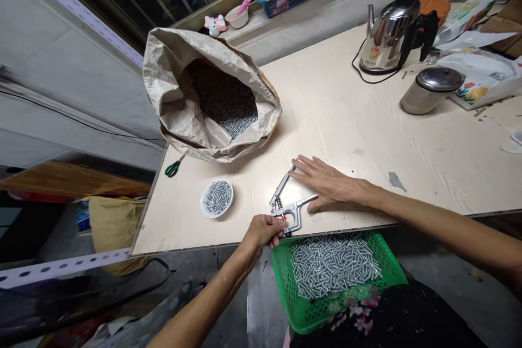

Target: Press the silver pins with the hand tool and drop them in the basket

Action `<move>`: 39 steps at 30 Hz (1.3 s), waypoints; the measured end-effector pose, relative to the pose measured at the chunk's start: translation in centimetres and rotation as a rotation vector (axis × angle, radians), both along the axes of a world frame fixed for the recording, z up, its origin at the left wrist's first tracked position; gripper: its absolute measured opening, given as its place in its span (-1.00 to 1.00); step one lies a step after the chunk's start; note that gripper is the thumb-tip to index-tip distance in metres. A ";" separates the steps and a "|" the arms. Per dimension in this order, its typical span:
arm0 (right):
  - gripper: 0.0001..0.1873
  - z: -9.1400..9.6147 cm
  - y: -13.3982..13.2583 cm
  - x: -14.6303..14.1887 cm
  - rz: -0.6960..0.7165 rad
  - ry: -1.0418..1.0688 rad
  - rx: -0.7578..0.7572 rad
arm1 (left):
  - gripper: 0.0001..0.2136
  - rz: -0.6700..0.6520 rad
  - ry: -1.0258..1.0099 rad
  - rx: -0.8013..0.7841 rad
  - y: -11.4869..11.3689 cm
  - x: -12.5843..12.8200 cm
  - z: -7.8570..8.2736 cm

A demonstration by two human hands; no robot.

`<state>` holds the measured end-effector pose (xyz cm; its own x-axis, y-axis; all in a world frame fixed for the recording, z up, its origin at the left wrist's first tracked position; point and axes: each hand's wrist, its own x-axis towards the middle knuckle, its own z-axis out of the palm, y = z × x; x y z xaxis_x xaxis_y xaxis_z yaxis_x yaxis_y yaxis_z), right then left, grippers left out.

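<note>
Near the table's front edge lies a pair of silver hand-press pliers (294,211) with its two handles spread, a spring and a small red part by the jaws. My left hand (267,228) is closed in a pinch at the jaws; whatever its fingertips hold is too small to make out. Stretched out over the handle ends is my right hand (326,180), its fingers extended and spread, touching the pliers. Just below the table edge, a green basket (281,283) holds many small metal pieces. A white bowl (212,216) of small metal parts stands left of the pliers.
A large open sack (163,92) of metal parts stands on the table (318,103) behind the bowl. Green-handled scissors (173,167) lie near the left edge. An electric kettle (387,38) and a lidded metal canister (430,92) are at the back right.
</note>
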<state>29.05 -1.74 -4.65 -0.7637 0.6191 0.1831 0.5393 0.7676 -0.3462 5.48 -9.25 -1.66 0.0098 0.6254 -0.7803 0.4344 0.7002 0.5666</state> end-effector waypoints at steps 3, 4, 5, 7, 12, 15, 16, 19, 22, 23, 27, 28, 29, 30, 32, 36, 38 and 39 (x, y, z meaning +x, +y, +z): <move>0.13 0.1 1.9 -0.3 0.090 -0.107 -0.018 | -0.63 -0.018 0.001 -0.009 -0.1 0.0 -0.1; 0.13 0.2 2.3 -0.5 0.106 -0.134 -0.018 | -0.63 -0.018 0.003 -0.008 -0.2 0.0 -0.1; 0.13 0.3 2.5 -0.6 0.113 -0.154 -0.015 | -0.62 -0.015 0.006 -0.005 -0.2 0.0 -0.2; 0.10 0.7 2.7 -0.9 0.112 -0.175 -0.006 | -0.62 -0.009 0.012 0.000 -0.3 0.0 -0.3; -0.11 1.5 2.4 -1.1 0.091 -0.219 -0.004 | -0.58 -0.011 0.019 0.001 -0.5 0.0 -0.4; -0.22 1.7 2.1 -1.0 0.079 -0.226 0.004 | -0.56 -0.006 0.022 -0.008 -0.7 0.1 -0.2; -0.23 1.7 2.1 -1.0 0.075 -0.219 0.007 | -0.55 -0.010 0.036 -0.001 -0.8 0.1 0.0; -0.27 1.6 1.9 -0.9 0.063 -0.195 0.015 | -0.54 -0.031 0.169 0.197 -1.0 0.0 0.9; -0.29 1.5 1.8 -0.8 0.057 -0.188 0.023 | -0.59 -0.047 0.319 0.512 -1.0 -0.1 1.8; -0.29 1.5 1.7 -0.8 0.056 -0.187 0.022 | -0.62 -0.056 0.330 0.551 -1.0 0.0 1.9; -0.27 1.4 1.6 -0.7 0.048 -0.167 0.019 | -0.67 -0.146 0.281 0.408 -1.2 0.4 1.1; -0.26 1.3 1.6 -0.7 0.046 -0.160 0.021 | -0.66 -0.161 0.282 0.381 -1.2 0.5 0.6; -0.26 1.3 1.5 -0.7 0.042 -0.156 0.023 | -0.64 -0.167 0.288 0.370 -1.3 0.6 0.2; -0.25 1.3 1.5 -0.7 0.039 -0.155 0.023 | -0.62 -0.165 0.292 0.368 -1.3 0.6 -0.1; -0.22 1.2 1.5 -0.7 0.031 -0.158 0.015 | -0.58 -0.152 0.274 0.352 -1.3 0.7 -0.7; -0.17 1.1 1.3 -0.6 0.030 -0.137 -0.006 | -0.61 -0.102 0.176 0.208 -1.1 0.5 -0.8; -0.15 0.9 1.3 -0.4 0.037 -0.118 -0.012 | -0.65 -0.060 0.131 0.145 -1.1 0.6 -0.6; -0.14 0.8 1.3 -0.3 0.039 -0.106 -0.014 | -0.66 -0.039 0.111 0.126 -1.2 0.6 -0.4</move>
<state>28.79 -0.47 -3.84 -0.8019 0.5905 0.0916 0.5434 0.7843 -0.2992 6.07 -10.41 -2.11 -0.0461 0.7189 -0.6936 0.5250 0.6082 0.5954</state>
